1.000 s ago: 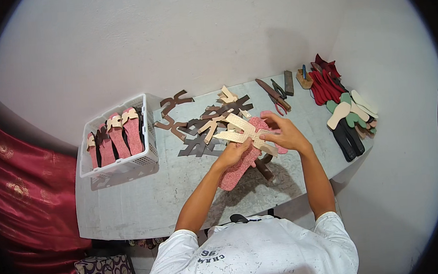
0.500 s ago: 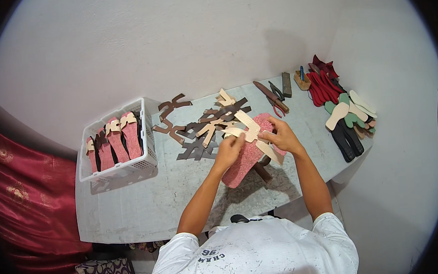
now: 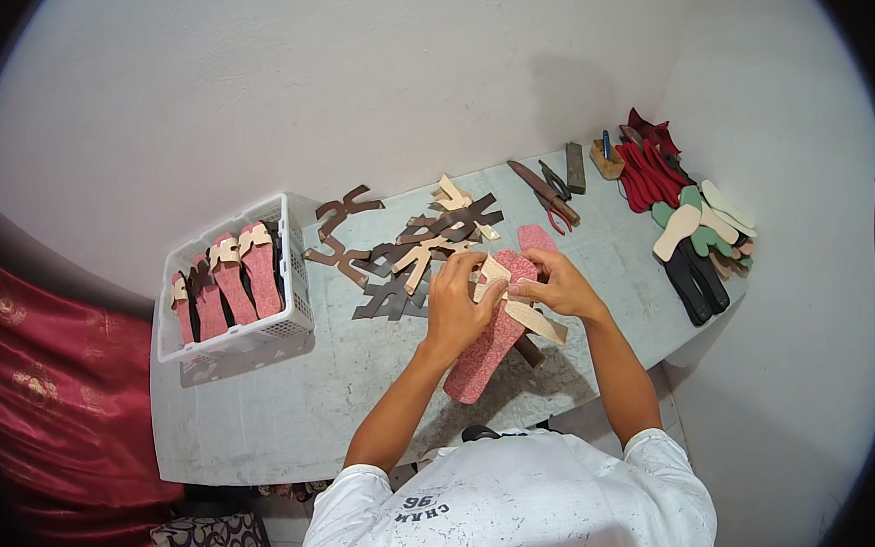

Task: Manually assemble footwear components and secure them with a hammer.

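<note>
Centrally, sole: a pink speckled sandal sole [image 3: 489,346] lies slanted on the worktop [image 3: 295,403], its far end under both hands; a second pink sole [image 3: 537,238] lies just behind.
Strap: a beige cut strap [image 3: 520,304] lies across the sole.
Left hand [image 3: 456,302]: fingers curled down onto strap and sole, pinching.
Right hand [image 3: 556,284]: closed on the strap's other side.
Handling (judged): sole light, flexible, grippy, best held at its edges; strap thin, limp, best pinched near its ends.
Count, basket [image 3: 292,272]: about four pink soles standing, straps fitted.
Count, loose straps [image 3: 426,244]: a heap of brown, grey and beige, too overlapped to count.
Count, far right: one pile of soles [image 3: 691,233], red, green, cream, black; pliers [image 3: 553,191] nearby.
</note>
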`<control>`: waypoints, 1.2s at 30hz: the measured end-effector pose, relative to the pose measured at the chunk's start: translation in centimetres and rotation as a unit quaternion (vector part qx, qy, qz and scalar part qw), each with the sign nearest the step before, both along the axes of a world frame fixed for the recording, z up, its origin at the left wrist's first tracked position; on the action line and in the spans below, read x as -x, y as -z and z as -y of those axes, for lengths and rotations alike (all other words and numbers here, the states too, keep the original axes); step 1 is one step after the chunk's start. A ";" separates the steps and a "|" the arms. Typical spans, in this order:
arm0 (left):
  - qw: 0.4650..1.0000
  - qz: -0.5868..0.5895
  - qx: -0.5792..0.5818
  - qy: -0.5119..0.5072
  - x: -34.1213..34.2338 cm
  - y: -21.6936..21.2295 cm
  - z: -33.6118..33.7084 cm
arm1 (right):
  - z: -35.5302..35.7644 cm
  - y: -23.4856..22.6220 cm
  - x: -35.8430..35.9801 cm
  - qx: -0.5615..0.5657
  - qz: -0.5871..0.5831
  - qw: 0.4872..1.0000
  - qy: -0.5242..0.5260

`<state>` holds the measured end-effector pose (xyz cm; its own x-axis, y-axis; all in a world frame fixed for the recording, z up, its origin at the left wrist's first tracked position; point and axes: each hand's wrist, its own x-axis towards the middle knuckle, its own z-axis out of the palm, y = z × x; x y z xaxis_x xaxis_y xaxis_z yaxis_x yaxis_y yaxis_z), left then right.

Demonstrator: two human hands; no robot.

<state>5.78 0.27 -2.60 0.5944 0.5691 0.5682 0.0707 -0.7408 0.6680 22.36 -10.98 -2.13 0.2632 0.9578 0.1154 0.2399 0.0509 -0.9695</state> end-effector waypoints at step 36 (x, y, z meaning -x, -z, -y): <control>0.873 0.134 0.453 0.120 0.6 1.3 -4.3 | -2.3 0.4 4.1 -0.143 0.207 0.937 0.241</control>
